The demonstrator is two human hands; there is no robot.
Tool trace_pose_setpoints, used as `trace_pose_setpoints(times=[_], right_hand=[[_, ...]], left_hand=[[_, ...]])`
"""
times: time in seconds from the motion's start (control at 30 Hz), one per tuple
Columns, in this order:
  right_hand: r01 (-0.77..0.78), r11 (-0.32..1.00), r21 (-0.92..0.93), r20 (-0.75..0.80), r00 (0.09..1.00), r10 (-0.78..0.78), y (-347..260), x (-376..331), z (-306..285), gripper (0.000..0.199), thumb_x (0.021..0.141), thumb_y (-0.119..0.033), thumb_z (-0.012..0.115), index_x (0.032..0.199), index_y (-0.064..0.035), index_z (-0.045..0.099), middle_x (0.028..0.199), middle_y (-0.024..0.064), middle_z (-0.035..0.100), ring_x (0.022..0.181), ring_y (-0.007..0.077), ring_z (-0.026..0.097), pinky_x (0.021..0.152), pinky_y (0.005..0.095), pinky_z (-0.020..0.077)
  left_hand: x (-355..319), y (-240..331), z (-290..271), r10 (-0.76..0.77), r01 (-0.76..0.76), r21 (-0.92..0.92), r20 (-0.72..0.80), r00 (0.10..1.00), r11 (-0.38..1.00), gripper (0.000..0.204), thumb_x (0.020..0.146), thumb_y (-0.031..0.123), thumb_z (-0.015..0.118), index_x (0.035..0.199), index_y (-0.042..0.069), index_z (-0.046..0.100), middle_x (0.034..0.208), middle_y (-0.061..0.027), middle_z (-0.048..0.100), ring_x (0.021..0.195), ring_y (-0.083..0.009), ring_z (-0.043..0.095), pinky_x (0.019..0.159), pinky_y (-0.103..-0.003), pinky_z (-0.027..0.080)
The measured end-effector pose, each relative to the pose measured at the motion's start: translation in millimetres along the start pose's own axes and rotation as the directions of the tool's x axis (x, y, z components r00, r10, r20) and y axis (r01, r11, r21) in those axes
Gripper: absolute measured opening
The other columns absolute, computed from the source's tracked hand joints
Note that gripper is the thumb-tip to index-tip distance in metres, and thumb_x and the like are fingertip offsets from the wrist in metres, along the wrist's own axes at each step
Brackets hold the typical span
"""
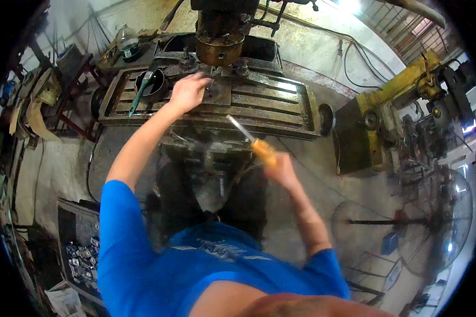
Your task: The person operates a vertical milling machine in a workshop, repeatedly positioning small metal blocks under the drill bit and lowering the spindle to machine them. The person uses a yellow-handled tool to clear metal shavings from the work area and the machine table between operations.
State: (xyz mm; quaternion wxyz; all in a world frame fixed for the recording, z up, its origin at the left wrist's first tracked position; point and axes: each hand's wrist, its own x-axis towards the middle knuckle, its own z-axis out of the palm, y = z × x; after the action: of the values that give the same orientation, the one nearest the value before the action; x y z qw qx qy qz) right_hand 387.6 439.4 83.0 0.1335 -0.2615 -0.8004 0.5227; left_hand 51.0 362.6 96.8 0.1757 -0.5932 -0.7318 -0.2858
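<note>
My right hand (281, 171) is closed round the yellow handle of a tool (260, 150) with a narrow, straight metal blade. Its blade points up and left, toward the front edge of the machine table. Blur keeps me from telling whether it is a file or a scraper. Over the slotted machine table (269, 114), my left hand (188, 93) reaches under the machine's round spindle head (220, 50). The fingers are partly stretched and apart, beside small metal parts under the spindle. I see nothing held in them.
A black bowl (154, 94) with a green-handled brush (137, 99) sits at the table's left. Behind stands a clear bottle (128, 44). A handwheel (327, 120) and a yellow-green machine (358, 142) are rightward, a fan (433, 224) lower right. A bin (71, 232) holds metal pieces.
</note>
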Motion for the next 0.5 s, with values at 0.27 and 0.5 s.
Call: trace_pose_setpoints(times=[0.27, 0.5], right_hand=[[0.032, 0.992, -0.122, -0.113, 0.993, -0.046, 66.7, 96.9, 18.1, 0.028, 0.062, -0.009, 0.059, 0.088, -0.0012, 0.066, 0.074, 0.0074, 0.065, 0.066, 0.0133, 0.059, 0.063, 0.0259, 0.0457], [-0.097, 0.903, -0.419, -0.199, 0.980, 0.013, 78.8, 55.5, 13.8, 0.034, 0.059, -0.017, 0.061, 0.090, -0.0022, 0.066, 0.079, 0.0190, 0.063, 0.070, 0.0233, 0.063, 0.066, 0.0303, 0.0482]], left_hand=[[9.3, 10.6, 15.6, -0.464, 0.397, 0.272, 0.259, 0.847, 0.877, 0.044, 0.068, 0.048, 0.063, 0.079, 0.005, 0.064, 0.081, -0.0133, 0.063, 0.079, -0.0301, 0.061, 0.069, -0.041, 0.048], [22.1, 5.7, 32.0, -0.422, 0.382, 0.221, 0.179, 0.889, 0.897, 0.043, 0.068, 0.044, 0.063, 0.074, 0.002, 0.063, 0.077, -0.0181, 0.062, 0.073, -0.0317, 0.062, 0.065, -0.041, 0.049]])
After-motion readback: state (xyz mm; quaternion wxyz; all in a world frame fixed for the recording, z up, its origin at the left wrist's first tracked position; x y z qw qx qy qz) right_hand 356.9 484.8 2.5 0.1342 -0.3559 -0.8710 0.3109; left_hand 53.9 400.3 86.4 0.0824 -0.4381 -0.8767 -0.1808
